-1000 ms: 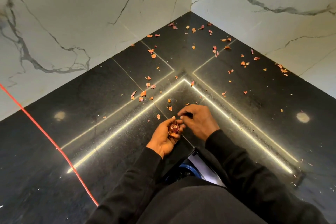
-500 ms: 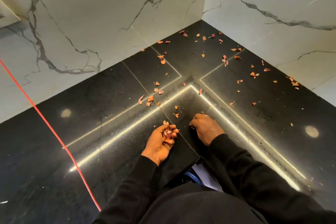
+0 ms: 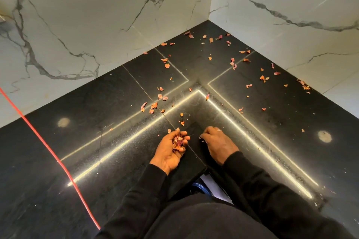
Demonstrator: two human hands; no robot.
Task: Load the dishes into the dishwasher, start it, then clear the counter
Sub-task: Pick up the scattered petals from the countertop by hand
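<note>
At the far left a red cord [image 3: 48, 147] runs slantwise over the black counter [image 3: 116, 91]. Near the middle the left hand [image 3: 169, 151] lies palm up close to the counter's front edge, its fingers [image 3: 183, 133] curled into a cup around a small heap of scraps [image 3: 177, 141]. Just right of it, not touching, the right hand [image 3: 217, 143] is palm down with bent fingers, the tips on the stone; whether they pinch something cannot be told.

The step in hand seems to be the clearing of the counter, and much of it remains. The loose scraps all lie ahead of the hands. The nearest two [image 3: 182, 122] are just beyond the left hand, between both hands, and the right hand looks freer to pick them. A cluster [image 3: 153, 105] lies further up and left. Most of the scraps spread up and right, toward the corner [image 3: 209, 25] and along the right wall [image 3: 291, 6], well apart from both hands. For these the right hand is nearer, and the person will probably need to lean forward.
</note>
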